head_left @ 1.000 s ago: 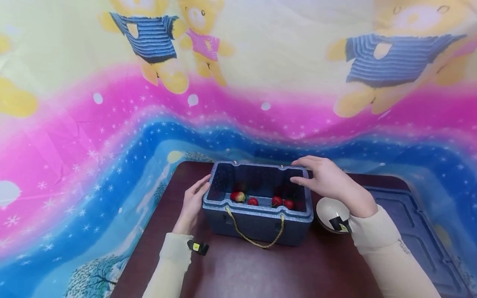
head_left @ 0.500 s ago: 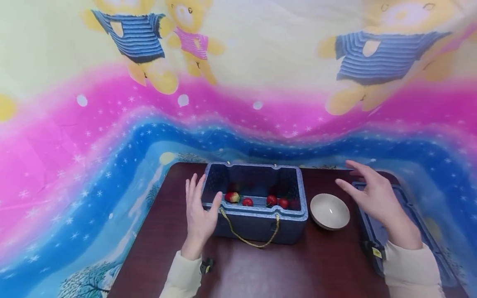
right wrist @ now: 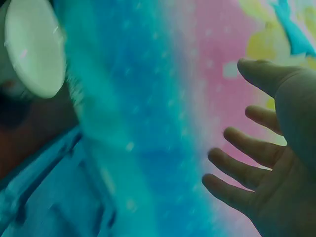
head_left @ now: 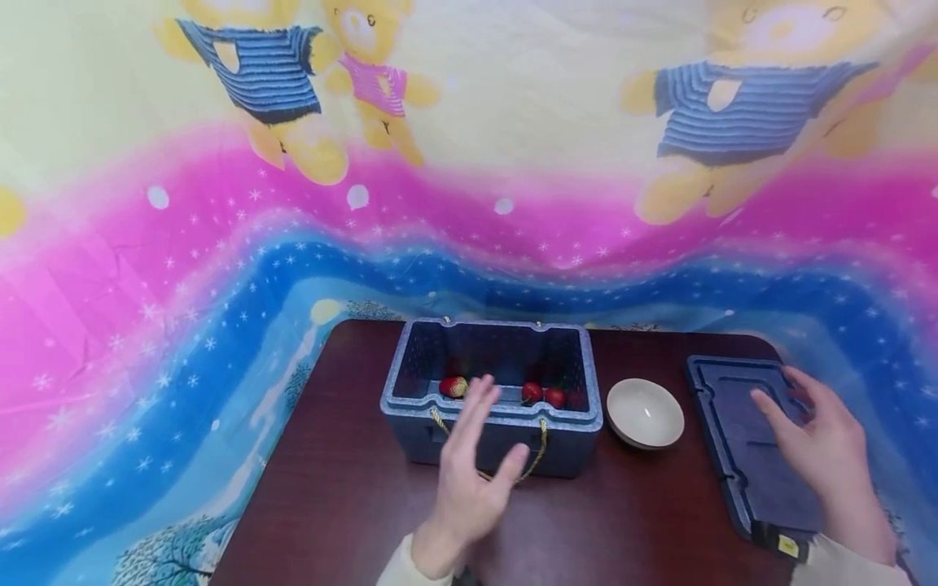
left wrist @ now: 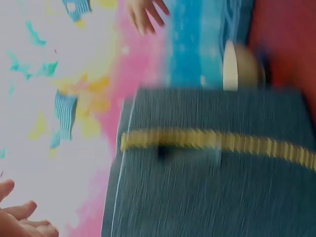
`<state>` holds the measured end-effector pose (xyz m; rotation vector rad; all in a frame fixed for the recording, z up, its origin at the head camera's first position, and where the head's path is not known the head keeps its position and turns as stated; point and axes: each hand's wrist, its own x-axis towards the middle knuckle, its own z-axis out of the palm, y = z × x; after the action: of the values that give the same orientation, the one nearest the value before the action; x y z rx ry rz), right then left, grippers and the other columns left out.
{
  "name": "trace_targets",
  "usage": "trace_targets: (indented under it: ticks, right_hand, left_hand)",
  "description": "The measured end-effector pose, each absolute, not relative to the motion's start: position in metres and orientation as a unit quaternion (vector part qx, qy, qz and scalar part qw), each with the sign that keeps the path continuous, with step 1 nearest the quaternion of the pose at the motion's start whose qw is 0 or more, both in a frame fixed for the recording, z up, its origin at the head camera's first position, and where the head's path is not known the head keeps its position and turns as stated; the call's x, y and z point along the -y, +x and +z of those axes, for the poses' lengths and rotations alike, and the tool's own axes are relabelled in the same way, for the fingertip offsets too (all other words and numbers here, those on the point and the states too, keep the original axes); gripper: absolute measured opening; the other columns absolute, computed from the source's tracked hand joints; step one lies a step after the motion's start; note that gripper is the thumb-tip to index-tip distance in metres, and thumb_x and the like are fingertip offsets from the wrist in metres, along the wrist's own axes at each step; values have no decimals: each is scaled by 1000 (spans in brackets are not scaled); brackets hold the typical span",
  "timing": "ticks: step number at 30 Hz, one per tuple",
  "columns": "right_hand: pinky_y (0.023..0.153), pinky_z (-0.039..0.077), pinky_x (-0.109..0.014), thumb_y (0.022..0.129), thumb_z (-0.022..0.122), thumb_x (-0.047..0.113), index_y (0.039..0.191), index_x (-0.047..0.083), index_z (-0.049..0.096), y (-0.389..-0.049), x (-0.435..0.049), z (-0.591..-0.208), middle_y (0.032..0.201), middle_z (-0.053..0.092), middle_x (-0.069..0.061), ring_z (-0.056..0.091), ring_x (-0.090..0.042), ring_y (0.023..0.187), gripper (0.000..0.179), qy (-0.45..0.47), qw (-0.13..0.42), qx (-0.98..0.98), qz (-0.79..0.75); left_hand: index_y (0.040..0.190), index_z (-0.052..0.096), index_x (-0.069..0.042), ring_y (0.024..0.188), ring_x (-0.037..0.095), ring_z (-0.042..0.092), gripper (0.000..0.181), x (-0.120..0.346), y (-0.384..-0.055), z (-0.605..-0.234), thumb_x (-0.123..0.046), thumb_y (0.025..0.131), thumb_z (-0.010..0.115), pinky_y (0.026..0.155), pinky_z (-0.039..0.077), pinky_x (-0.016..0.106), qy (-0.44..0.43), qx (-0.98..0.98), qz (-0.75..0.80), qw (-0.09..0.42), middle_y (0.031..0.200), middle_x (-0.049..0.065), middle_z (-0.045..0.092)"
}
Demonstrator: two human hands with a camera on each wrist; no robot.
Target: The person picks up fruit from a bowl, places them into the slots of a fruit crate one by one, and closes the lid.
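Note:
In the head view, my left hand (head_left: pixel 472 484) hovers in front of the dark blue-grey box (head_left: pixel 419 443), fingers spread and holding nothing. It overlaps the front wall and part of the gold rope handle (head_left: pixel 543 443). Inside the lidless box lie a red-and-yellow fruit (head_left: pixel 453 387) and red round fruits (head_left: pixel 554 397); my fingertips hide one spot there. Off to the right, my right hand (head_left: pixel 828 443) is over the flat lid (head_left: pixel 755 480), thumb and fingers apart with nothing between them. The right wrist view shows the same hand (right wrist: pixel 276 158) with its fingers extended.
A cream bowl (head_left: pixel 645 411) stands between the box and the lid on the dark red-brown table (head_left: pixel 615 521). Behind the table hangs a printed cloth (head_left: pixel 469 220) with bears, close to the back of the box.
Both hands have left the ends of the box. My left hand has swung right across its front, and my right hand has moved right, past the bowl, to over the lid.

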<state>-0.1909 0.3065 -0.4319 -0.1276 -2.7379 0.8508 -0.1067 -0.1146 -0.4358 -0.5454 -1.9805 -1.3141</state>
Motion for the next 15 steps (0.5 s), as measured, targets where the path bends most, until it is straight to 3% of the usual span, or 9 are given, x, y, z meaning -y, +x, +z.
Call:
trace_targets:
  ticks: [4,7,15]
  right_hand:
    - [96,33,-71,103,55,45,157,-2,26,-184,-325,-457,153,28,-38,36,-57,132,78,-107,133,944,283]
    - [112,20,-69,104,52,44,157,-5,25,-180,-339,-476,160,20,-34,19,-52,146,77,-164,138,937,276]
    - [118,13,-62,107,36,48,157,-6,18,-154,-376,-532,162,14,-32,12,-48,149,76,-297,125,904,282]
  left_hand:
    - [151,45,-6,143,30,42,64,90,-97,-441,-18,93,72,117,33,36,-271,756,-525,281,155,11,46]
    - [152,43,-9,143,27,42,65,74,-92,-446,-21,95,70,115,36,38,-307,760,-524,231,155,10,46]
    - [155,39,-24,144,13,40,61,38,-90,-469,-27,100,65,113,38,33,-318,762,-563,47,157,-5,43]
